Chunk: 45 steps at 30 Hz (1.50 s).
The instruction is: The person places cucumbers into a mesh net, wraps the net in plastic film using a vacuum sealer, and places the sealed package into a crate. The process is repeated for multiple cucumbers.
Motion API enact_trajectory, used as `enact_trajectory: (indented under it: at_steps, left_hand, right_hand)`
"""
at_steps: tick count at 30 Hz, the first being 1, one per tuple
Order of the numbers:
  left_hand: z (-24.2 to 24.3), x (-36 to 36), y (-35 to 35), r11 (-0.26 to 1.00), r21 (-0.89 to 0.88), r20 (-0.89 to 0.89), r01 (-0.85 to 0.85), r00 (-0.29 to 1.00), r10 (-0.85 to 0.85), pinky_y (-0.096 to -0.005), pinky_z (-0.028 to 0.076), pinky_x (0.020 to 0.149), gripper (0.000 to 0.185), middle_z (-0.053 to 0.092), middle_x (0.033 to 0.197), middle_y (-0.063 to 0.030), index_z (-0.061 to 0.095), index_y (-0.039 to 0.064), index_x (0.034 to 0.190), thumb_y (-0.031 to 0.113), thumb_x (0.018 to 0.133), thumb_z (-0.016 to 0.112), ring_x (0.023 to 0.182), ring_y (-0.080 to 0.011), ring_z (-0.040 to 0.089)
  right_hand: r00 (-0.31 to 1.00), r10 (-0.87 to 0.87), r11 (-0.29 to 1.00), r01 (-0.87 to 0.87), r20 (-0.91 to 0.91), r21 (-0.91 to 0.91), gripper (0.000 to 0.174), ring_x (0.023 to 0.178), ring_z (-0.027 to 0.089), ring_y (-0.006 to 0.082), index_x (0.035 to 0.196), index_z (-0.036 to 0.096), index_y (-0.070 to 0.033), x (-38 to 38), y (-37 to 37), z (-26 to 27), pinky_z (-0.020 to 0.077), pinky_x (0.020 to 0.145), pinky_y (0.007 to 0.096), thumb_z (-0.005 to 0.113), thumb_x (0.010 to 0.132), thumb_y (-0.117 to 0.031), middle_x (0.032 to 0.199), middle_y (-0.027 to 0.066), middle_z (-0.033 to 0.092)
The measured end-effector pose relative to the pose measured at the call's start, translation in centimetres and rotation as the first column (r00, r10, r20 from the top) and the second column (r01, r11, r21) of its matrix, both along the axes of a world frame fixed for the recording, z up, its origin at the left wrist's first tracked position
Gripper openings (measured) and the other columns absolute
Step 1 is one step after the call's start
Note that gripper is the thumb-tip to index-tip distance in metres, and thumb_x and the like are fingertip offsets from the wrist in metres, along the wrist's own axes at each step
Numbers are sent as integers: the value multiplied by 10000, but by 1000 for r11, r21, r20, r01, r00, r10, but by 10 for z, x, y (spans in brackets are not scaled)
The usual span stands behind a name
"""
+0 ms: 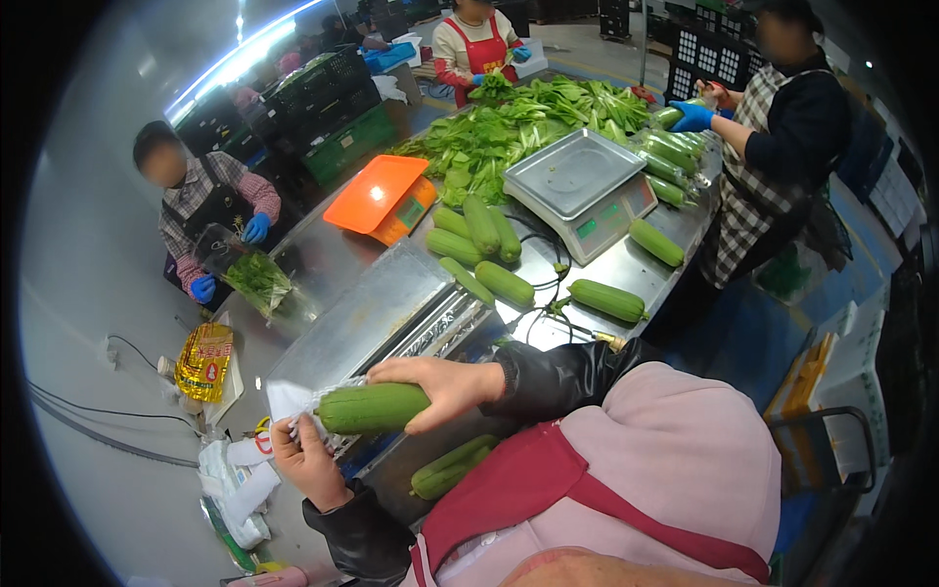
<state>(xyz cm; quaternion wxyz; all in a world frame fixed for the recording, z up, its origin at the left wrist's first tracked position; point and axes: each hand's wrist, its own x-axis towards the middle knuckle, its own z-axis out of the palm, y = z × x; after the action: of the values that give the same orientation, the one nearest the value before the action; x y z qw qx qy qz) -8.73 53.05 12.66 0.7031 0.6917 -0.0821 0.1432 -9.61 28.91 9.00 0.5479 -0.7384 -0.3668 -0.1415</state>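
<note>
In my right hand (447, 389) lies a thick green squash (374, 408), gripped around its near end. My left hand (312, 455) pinches white mesh-like material (339, 385) at the squash's other end; whether it is foam net or plastic I cannot tell. The mesh lies around and behind that end, partly hidden by the squash. Below my right hand, more squashes (451, 466) rest on the metal table near my apron. Beyond, several squashes (480, 224) lie beside an orange scale (381, 191) and a silver scale (576, 172).
A raised metal plate (367, 308) lies just beyond my hands. Black cables (561, 253) cross the table. Leafy greens (513, 121) are heaped at its far end. Three people in aprons stand around, one with a bag of greens (257, 282). A gold packet (205, 359) lies left.
</note>
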Motion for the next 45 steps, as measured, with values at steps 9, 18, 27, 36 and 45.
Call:
enact_trajectory:
  at_steps: [9, 18, 27, 36, 45]
  left_hand:
    - [-4, -34, -65, 752, 660, 384, 12, 854, -351, -313, 407, 517, 176, 552, 708, -106, 652, 9, 963, -34, 794, 674, 567, -220, 528]
    - [10, -30, -86, 684, 729, 547, -27, 625, -558, -382, 399, 661, 286, 527, 687, -58, 662, 68, 939, -35, 677, 706, 652, -271, 520]
    - [-30, -48, -65, 884, 456, 406, 105, 859, -312, -317, 454, 718, 297, 608, 900, -65, 590, 48, 1043, 49, 786, 740, 758, -177, 578]
    - [-62, -40, -99, 900, -395, 137, 184, 981, -140, -355, 415, 1004, 739, 511, 1295, -95, 342, -18, 1391, 523, 935, 558, 1152, -202, 527]
    - [-44, -13, -105, 990, 118, 328, -77, 944, 35, -301, 441, 901, 363, 569, 1106, -121, 499, -37, 1264, 240, 1046, 411, 973, -214, 569]
  right_hand:
    - [871, 149, 926, 42, -468, 375, 1008, 1330, 416, 311, 1432, 221, 77, 3, -24, -7, 349, 1081, 373, 798, 681, -266, 1443, 245, 375]
    - [893, 166, 857, 79, -418, 509, 769, 1132, 592, 251, 1407, 349, 35, -2, -23, 4, 460, 987, 337, 720, 782, -218, 1264, 184, 565]
    - [983, -135, 926, 170, -125, 336, 296, 965, 623, 181, 1150, 573, 37, -19, -15, 2, 501, 841, 314, 589, 874, -68, 1118, 116, 630]
    - [971, -215, 932, 236, -105, 274, 347, 1082, 589, 284, 1152, 580, -7, 4, 8, -36, 450, 968, 407, 656, 827, -104, 1164, 115, 617]
    - [850, 493, 298, 32, -182, 954, 509, 1161, 549, 233, 1387, 372, -4, -5, 41, -17, 400, 1043, 369, 287, 1048, -373, 1329, 154, 514]
